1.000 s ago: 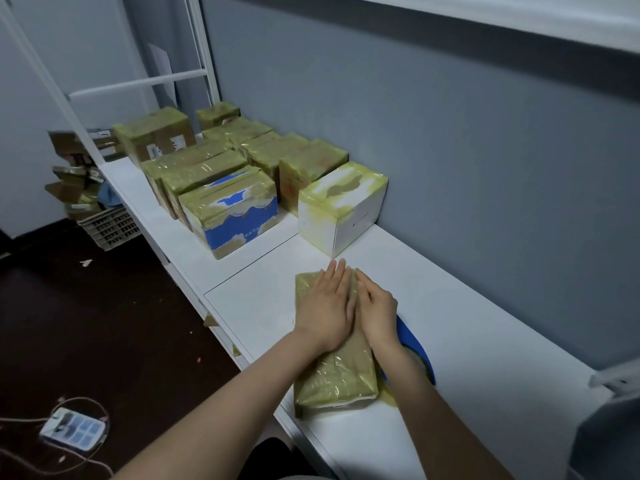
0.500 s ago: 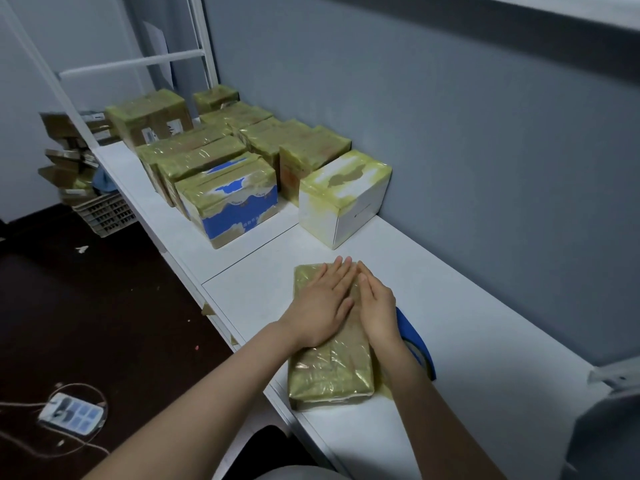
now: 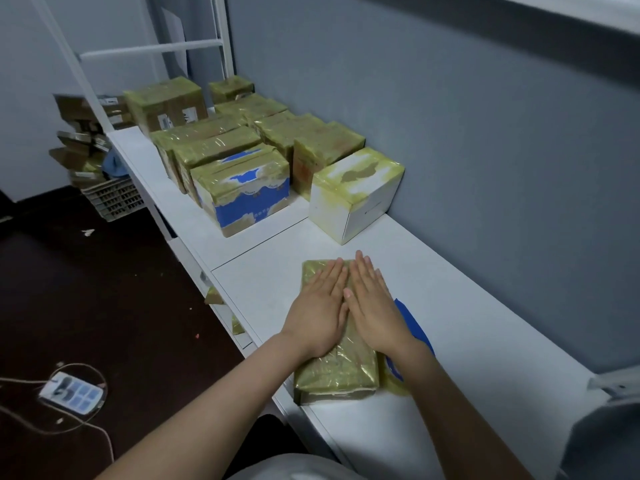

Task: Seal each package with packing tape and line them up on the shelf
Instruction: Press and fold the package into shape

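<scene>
A flat package (image 3: 337,374) wrapped in yellowish tape lies on the white shelf (image 3: 467,334) in front of me. My left hand (image 3: 320,311) and my right hand (image 3: 374,304) lie side by side on its top, fingers straight and pressed flat. A blue tape dispenser (image 3: 414,325) with a yellowish tape roll (image 3: 394,384) sits just right of the package, partly hidden by my right forearm. Several taped packages stand in rows farther back on the shelf, the nearest being a white box (image 3: 356,194) and a blue-and-white box (image 3: 242,192).
A grey wall (image 3: 450,133) runs along the shelf's far side. A white frame post (image 3: 221,32) rises at the far end. On the dark floor lie a power strip (image 3: 71,393) with cables and a crate (image 3: 114,199) under stacked cardboard.
Both hands have slid a little forward along the package top, and my right hand now lies flatter beside the left. The package has stayed in place.
</scene>
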